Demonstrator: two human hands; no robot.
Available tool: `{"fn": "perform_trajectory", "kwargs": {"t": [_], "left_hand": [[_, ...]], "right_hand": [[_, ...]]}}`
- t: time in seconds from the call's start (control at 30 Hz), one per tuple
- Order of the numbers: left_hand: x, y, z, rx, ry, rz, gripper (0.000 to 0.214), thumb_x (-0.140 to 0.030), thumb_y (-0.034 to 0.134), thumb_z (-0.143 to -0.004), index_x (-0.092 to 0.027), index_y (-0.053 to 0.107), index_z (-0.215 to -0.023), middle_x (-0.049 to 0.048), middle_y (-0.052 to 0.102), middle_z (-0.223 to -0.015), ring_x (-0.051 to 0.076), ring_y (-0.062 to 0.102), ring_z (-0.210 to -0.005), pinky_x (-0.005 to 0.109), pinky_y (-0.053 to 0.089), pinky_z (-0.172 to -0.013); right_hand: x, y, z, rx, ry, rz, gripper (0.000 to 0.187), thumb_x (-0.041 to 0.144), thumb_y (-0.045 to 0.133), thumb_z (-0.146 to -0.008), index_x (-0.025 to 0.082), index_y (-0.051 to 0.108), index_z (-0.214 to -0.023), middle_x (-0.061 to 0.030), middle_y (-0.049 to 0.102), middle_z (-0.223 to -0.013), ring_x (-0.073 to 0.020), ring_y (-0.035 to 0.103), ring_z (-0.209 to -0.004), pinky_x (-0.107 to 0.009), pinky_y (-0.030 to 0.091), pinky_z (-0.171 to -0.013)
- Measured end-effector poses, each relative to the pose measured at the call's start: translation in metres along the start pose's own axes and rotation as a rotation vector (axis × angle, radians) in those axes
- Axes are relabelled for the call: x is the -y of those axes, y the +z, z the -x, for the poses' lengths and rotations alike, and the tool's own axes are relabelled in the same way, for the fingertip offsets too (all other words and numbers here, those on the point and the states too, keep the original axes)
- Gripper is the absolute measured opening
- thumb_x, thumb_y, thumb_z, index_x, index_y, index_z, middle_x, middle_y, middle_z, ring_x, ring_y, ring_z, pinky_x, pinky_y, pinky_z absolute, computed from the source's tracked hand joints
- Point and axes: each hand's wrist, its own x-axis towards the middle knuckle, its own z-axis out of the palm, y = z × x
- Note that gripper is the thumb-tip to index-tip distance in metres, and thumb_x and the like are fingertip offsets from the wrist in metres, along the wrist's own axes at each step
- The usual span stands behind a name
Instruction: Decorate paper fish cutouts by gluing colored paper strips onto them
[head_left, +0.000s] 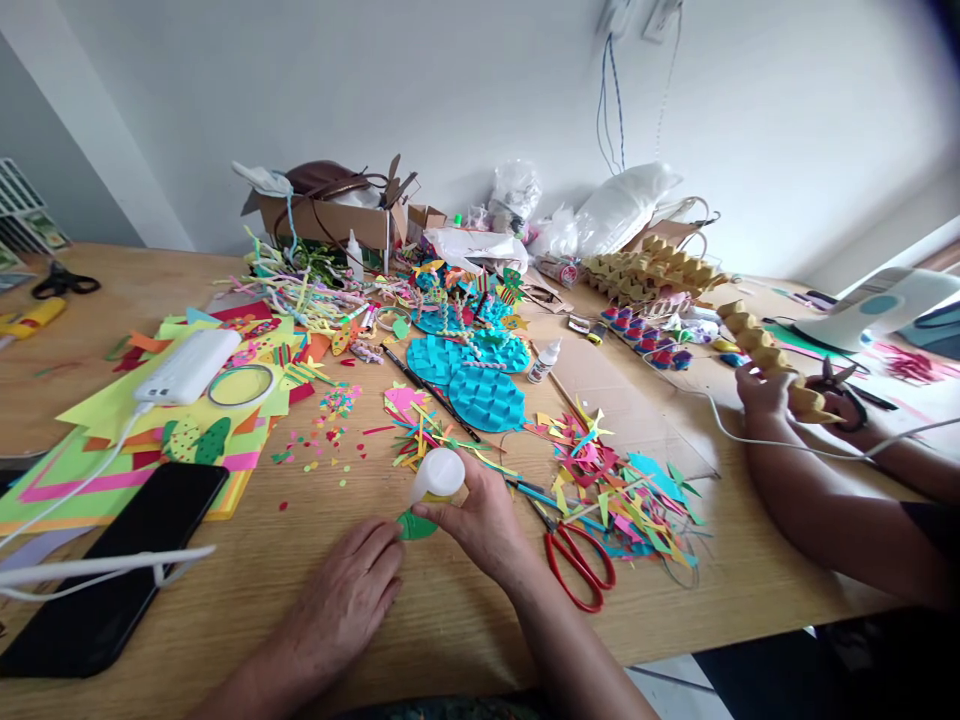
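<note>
In my right hand (pixel 484 515) is a small white plastic bottle (pixel 441 474), its round end facing up toward me, with thumb and fingers closed around it. Just under the bottle lies a green paper piece (pixel 417 526), partly covered by it. My left hand (pixel 352 575) pinches the left edge of that piece at its fingertips, resting low over the table. Whether anything comes out of the bottle is hidden. Red-handled scissors (pixel 581 565) lie to the right of my right forearm. Beyond my hands sit blue scaled paper shapes (pixel 487 398).
Paper scraps (pixel 622 500) spread at right; a black phone (pixel 112 570), a white power bank (pixel 189 366) and coloured sheets (pixel 82 400) lie left. A white glue bottle (pixel 545 361) stands farther back. At right, another person's hands hold an egg carton strip (pixel 757 345) and scissors (pixel 836 385); a white cable (pixel 750 438) crosses there.
</note>
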Motion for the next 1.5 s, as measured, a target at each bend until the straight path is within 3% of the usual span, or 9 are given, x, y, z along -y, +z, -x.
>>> {"fn": "perform_trajectory", "kwargs": {"t": [0.67, 1.03, 1.33, 1.5], "left_hand": [[-0.001, 0.002, 0.0, -0.026, -0.009, -0.005, 0.025, -0.009, 0.039, -0.081, -0.018, 0.059, -0.095, 0.0052, 0.064, -0.1, 0.02, 0.057, -0.098, 0.035, 0.05, -0.087], [0.002, 0.0, 0.0, 0.007, 0.005, -0.005, 0.021, -0.012, 0.042, -0.083, -0.02, 0.059, -0.094, 0.003, 0.064, -0.1, 0.019, 0.056, -0.099, 0.034, 0.046, -0.092], [-0.001, 0.0, -0.001, -0.028, 0.018, -0.037, 0.027, -0.011, 0.035, -0.086, -0.018, 0.06, -0.091, 0.0045, 0.063, -0.099, 0.019, 0.055, -0.098, 0.034, 0.047, -0.09], [-0.001, -0.002, -0.002, -0.057, 0.033, -0.038, 0.022, -0.012, 0.039, -0.085, -0.018, 0.059, -0.09, 0.0044, 0.063, -0.097, 0.019, 0.056, -0.096, 0.033, 0.047, -0.089]], "right_hand": [[0.005, 0.009, -0.004, 0.05, 0.009, 0.042, 0.025, 0.039, 0.068, -0.068, 0.019, 0.054, -0.075, 0.0001, 0.059, -0.072, -0.0159, 0.052, -0.066, -0.024, 0.038, -0.058], [0.0, -0.011, 0.002, 0.023, 0.032, 0.03, 0.024, 0.035, 0.068, -0.069, 0.019, 0.058, -0.083, -0.0001, 0.062, -0.078, -0.0166, 0.055, -0.071, -0.026, 0.042, -0.064], [-0.001, -0.003, 0.0, 0.019, 0.022, 0.014, 0.025, 0.038, 0.068, -0.068, 0.019, 0.056, -0.078, -0.0007, 0.061, -0.078, -0.0169, 0.054, -0.07, -0.025, 0.041, -0.061], [-0.002, -0.012, 0.003, 0.006, 0.022, 0.042, 0.029, 0.038, 0.067, -0.07, 0.019, 0.058, -0.089, -0.0018, 0.064, -0.083, -0.0187, 0.057, -0.076, -0.027, 0.042, -0.068]]}}
